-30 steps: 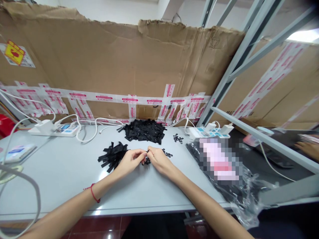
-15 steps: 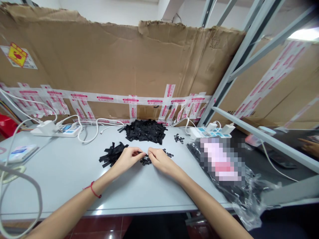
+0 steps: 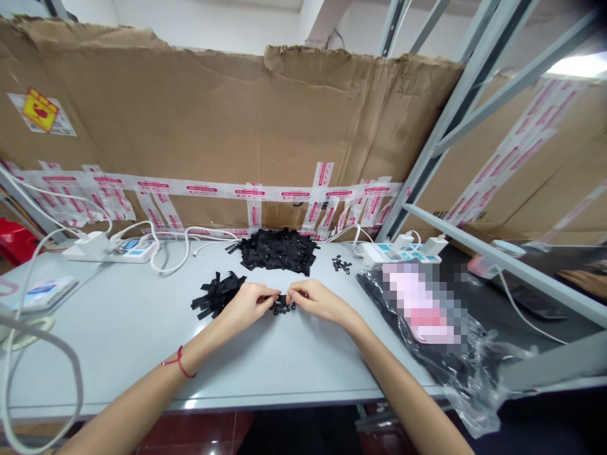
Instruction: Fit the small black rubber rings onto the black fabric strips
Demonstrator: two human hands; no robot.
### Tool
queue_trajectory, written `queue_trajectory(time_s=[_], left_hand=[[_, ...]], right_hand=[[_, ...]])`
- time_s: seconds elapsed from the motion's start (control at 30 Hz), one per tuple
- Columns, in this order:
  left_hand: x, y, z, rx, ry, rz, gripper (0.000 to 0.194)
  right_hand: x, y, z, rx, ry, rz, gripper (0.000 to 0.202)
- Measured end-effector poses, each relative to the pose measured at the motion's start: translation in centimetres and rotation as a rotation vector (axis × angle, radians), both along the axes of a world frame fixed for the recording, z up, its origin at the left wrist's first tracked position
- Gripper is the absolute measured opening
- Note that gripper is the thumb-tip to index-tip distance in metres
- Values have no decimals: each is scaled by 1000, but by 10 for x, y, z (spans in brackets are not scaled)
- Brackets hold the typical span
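My left hand (image 3: 251, 303), with a red cord bracelet on its wrist, pinches a short black fabric strip (image 3: 283, 298) over the middle of the table. Close on its right, the fingers of my right hand (image 3: 317, 299) are closed at the strip's other end; what lies in them is too small to make out. Just below the fingertips is a little heap of small black rings (image 3: 283, 309). Beside my left hand lies a loose bunch of black strips (image 3: 215, 294). A larger pile of black strips (image 3: 277, 249) is farther back.
More small black pieces (image 3: 341, 263) lie at the back right. A plastic bag (image 3: 403, 316) carries a partly blurred pink item. Power strips (image 3: 147, 251) and white cables run along the cardboard wall (image 3: 227, 120). Another person's hand (image 3: 583, 281) shows beyond the metal frame (image 3: 512, 256).
My right hand has shifted slightly right and its fingers have turned, leaving the black strip visible between both hands. The view has moved a little.
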State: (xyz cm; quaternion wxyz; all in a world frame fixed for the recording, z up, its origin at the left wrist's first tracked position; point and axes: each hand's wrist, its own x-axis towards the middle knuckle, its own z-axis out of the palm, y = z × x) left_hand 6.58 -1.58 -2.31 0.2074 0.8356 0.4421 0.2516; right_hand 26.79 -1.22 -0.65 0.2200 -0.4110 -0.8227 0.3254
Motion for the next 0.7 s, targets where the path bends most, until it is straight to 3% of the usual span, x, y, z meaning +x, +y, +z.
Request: queue_trajectory(time_s=[0.17,0.37,0.57,0.7], left_hand=[[0,1,4,-21,-57,28,25],[1,5,2,-104,-78,98,20],[0,6,-2,-81,-38,88,23],[1,5,1,-76,-27,74,28]], right_hand=[[21,8,2,66,-14,-108,29],[35,17,3,163,-307,-448,15],[36,18,2,118,-411,-467,23],[31,23,-1,148,-461,-591,25]])
